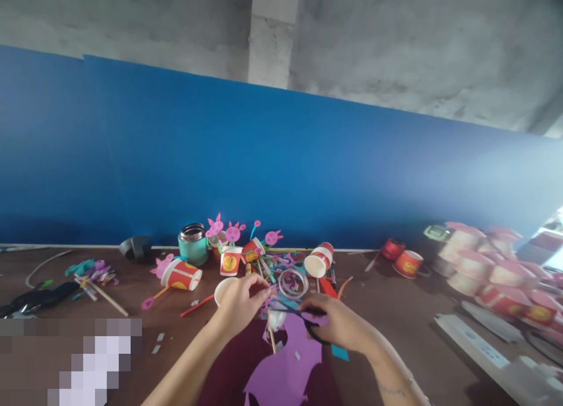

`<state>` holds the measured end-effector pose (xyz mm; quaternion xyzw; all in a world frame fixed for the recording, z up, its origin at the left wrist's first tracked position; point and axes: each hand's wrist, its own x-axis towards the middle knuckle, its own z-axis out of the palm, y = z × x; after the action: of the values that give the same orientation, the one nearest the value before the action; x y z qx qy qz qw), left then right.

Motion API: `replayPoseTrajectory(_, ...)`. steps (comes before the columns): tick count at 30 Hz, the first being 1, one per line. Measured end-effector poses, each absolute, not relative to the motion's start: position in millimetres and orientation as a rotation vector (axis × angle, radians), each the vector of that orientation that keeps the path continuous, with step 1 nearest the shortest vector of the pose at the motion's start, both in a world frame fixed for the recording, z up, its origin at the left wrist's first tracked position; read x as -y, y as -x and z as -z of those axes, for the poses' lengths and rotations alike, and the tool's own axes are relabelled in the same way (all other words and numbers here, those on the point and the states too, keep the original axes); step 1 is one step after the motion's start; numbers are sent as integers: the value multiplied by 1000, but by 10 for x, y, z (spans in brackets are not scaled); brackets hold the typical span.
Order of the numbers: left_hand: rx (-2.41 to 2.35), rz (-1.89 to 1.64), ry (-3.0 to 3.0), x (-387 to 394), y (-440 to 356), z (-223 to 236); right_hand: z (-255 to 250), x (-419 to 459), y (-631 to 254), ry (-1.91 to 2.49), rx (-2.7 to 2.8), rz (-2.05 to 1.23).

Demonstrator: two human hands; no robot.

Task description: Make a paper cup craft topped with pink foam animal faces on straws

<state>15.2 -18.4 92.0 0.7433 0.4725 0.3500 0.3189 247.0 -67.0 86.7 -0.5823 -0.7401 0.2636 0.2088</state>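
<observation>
My right hand [334,321] is closed around the handles of dark scissors [317,331], whose blades point left toward my other hand. The fingers and thumb of my left hand [244,303] are pinched together just beyond the blade tips; what they hold is too small to make out. Below both hands lies a purple paper sheet [290,359] with curved pieces cut from its edges. It rests on a dark maroon sheet [226,368]. Between the hands are a small white object [276,319] and a thin wooden stick [272,340]. A white cup [224,287] stands partly behind my left hand.
Red-and-white paper cups [231,260], some with pink paper figures, stand or lie at the back beside a teal jar [193,247]. A tape roll [294,284] lies among scraps. Stacked cups [505,271] and a power strip [479,347] are at right. A blue partition [264,165] rises behind.
</observation>
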Motion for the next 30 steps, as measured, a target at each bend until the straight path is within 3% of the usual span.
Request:
replayPoseTrajectory(4, -1063, -983, -1473, 197, -173, -920, -670, 561, -2510, 1783, 1939, -706)
replayPoseTrajectory(10, -875, -948, -1041, 201, -218, -875, -499, 498, -2282, 1933, 1947, -399)
replayPoseTrajectory(24, -972, -1110, -1165, 195, -251, -844, -372, 645, -1696, 1991, 2071, -138)
replayPoseTrajectory(30, -928, -1088, -1168, 207, -225, -892, -345, 623, -1685, 2113, 2100, -399)
